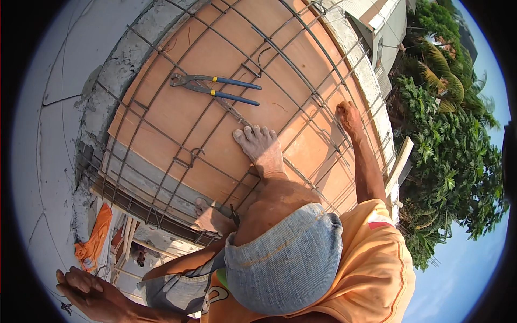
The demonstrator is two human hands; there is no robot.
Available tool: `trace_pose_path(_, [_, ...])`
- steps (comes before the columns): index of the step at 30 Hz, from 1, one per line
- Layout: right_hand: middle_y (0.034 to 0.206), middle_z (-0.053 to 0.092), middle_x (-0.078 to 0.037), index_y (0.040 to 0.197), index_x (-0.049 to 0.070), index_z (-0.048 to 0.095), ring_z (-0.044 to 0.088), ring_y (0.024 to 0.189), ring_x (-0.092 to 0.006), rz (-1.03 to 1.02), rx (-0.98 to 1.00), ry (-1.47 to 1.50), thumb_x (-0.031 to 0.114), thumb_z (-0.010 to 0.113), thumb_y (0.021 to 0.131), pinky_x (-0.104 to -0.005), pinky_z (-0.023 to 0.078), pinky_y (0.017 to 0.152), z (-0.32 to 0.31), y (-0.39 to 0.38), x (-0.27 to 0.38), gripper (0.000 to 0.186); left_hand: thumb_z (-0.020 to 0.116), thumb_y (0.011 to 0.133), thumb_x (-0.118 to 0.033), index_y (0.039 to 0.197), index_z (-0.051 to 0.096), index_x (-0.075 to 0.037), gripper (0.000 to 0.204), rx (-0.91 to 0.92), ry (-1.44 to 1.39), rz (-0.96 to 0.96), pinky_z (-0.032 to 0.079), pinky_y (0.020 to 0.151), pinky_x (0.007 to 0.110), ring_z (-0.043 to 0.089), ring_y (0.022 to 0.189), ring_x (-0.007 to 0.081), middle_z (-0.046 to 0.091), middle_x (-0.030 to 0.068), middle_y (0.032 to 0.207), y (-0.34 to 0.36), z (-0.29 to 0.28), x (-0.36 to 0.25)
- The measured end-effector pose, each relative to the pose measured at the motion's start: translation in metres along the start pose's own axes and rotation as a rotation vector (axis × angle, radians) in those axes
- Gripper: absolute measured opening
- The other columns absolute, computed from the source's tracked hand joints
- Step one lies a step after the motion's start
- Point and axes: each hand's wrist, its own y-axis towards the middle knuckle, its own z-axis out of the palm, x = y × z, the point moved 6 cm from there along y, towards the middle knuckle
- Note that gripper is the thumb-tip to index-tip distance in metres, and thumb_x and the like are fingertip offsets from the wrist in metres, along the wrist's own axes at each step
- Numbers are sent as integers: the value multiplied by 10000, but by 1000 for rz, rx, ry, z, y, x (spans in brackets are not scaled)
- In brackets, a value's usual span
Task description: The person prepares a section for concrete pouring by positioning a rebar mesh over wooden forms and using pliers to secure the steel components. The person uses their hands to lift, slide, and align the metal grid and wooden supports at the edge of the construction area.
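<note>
My right hand (pixel 350 119) is closed beside the steel bars at the right of the rebar grid (pixel 189 152); what its fingers hold, if anything, is hidden. At the lower left, away from the grid, my left hand (pixel 83 293) has its fingers curled in, and I cannot make out anything inside them. Pincers (pixel 188 81) with blue handles and yellow bands lie on the grid, jaws to the left, untouched by either hand. A bent piece of tie wire (pixel 197 155) hooks around a bar crossing.
Orange-brown panels (pixel 215 48) lie under the bars, where my bare foot (pixel 262 148) rests. Rough concrete edges (pixel 121 62) border the grid. An orange cloth (pixel 96 237) hangs by an opening with wooden poles. Trees (pixel 447 134) and a wooden board (pixel 399 164) stand at the right.
</note>
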Motion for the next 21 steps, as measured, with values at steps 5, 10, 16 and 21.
trace_pose_path(5, [864,593,-207,915,2,550,590,790,-402,-26,-30,-85,68,533,903,-470,460,698,5,-7,0,70,353,1052,-155,1159,462,96,294,35,-15,2,226,472,223,228,584,85,290,19,716,0,2,0])
trace_pose_path(10, [908,593,-187,969,11,549,616,773,-384,65,-226,-15,48,557,906,-431,492,637,-15,-14,20,74,355,1052,-156,1160,453,99,293,-13,10,-2,228,475,222,228,580,85,288,18,715,-3,7,-1])
trace_pose_path(16, [1065,558,-129,1145,39,532,644,870,-288,-368,-97,-279,-3,588,836,-384,548,693,-5,-28,121,317,362,1053,-164,1171,438,95,295,2,8,-5,229,477,220,224,575,83,278,13,709,-6,10,-4])
trace_pose_path(21, [1074,536,-125,1150,-8,537,602,956,-253,-470,9,-502,42,555,845,-356,517,799,10,-24,110,310,359,1052,-157,1166,440,92,286,12,-17,-34,228,481,218,220,572,85,272,11,708,-6,8,-2])
